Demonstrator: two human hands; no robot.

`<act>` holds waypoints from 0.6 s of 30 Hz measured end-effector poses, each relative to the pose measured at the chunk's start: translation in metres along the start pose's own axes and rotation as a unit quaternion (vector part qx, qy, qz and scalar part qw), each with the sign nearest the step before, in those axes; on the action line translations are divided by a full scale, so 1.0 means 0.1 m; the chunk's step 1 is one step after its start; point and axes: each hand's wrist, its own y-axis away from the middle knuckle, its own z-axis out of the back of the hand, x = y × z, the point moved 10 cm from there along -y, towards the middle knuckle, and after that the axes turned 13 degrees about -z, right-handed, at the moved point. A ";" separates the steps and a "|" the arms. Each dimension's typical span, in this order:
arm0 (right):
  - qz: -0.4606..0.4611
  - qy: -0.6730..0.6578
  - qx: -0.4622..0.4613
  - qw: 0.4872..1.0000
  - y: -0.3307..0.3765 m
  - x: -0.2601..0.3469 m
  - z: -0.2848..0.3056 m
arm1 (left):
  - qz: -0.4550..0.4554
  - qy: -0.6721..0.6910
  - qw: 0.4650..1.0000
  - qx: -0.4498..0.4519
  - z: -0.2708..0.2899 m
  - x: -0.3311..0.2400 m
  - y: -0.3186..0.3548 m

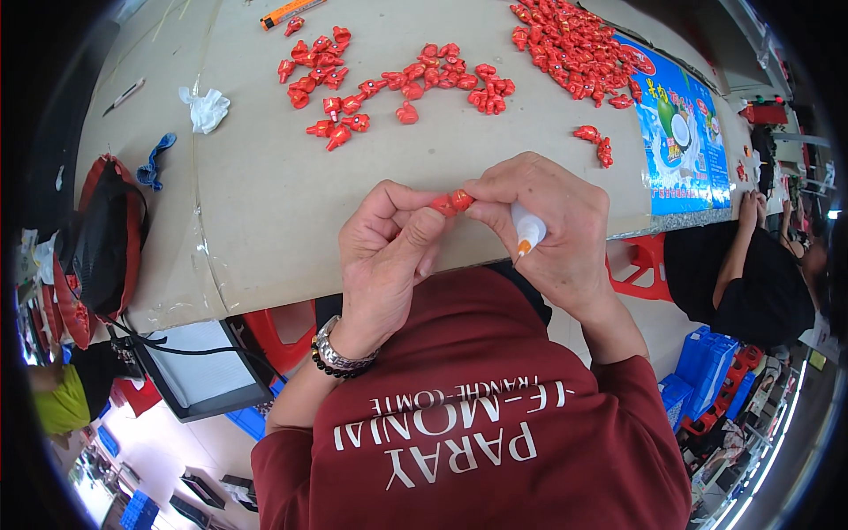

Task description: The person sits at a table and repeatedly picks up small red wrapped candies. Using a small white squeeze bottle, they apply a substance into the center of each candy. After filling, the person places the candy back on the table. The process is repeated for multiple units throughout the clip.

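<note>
Above the table's near edge, a small red figurine (452, 204) with gold marks is pinched between my two hands. Thumb and fingertips of my left hand (389, 234) close on its left end. My right hand (552, 221) grips its right end with thumb and forefinger. Tucked in the same right hand is a white pen-like tube (528, 228), its orange tip pointing down; the palm hides the rest of it. Beyond my hands, several similar red figurines (430, 71) lie in loose groups, with one pair (595, 144) off to the right.
A large heap of red figurines (574, 49) lies at the far right beside a blue printed sheet (678, 132). On the left are crumpled tissue (205, 109), a blue cloth strip (155, 162), a thin pen (124, 97) and a black-and-red bag (110, 238). A person in black (742, 274) sits at right.
</note>
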 end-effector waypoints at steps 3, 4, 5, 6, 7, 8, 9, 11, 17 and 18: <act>0.012 0.012 0.005 1.000 0.02 0.03 -0.02 | -0.020 -0.018 1.000 0.004 0.01 -0.02 0.00; 0.015 0.014 0.007 1.000 0.02 0.04 -0.02 | -0.027 -0.025 0.999 0.005 0.01 -0.03 0.00; 0.017 0.011 0.009 1.000 0.02 0.04 -0.03 | -0.034 -0.041 0.999 0.001 0.01 -0.05 -0.01; 0.019 0.007 0.012 1.000 0.02 0.03 -0.04 | -0.041 -0.057 0.998 -0.003 0.01 -0.07 -0.01; 0.021 0.004 0.014 1.000 0.02 0.02 -0.04 | -0.048 -0.073 0.996 -0.007 0.01 -0.09 -0.01; 0.017 -0.011 0.021 1.000 0.02 0.00 -0.05 | -0.048 -0.076 0.996 -0.001 0.01 -0.08 -0.01; 0.012 -0.026 0.027 0.999 0.02 -0.03 -0.06 | -0.048 -0.079 0.996 0.004 0.02 -0.07 -0.01; 0.007 -0.063 0.043 0.997 0.01 -0.07 -0.09 | -0.045 -0.076 0.996 0.011 0.03 -0.06 -0.02; 0.032 -0.150 0.047 0.987 0.03 -0.15 -0.14 | -0.054 -0.062 0.996 0.033 0.02 -0.05 -0.02; 0.033 -0.155 0.041 0.986 0.04 -0.17 -0.15 | -0.060 -0.066 0.995 0.035 0.02 -0.05 -0.02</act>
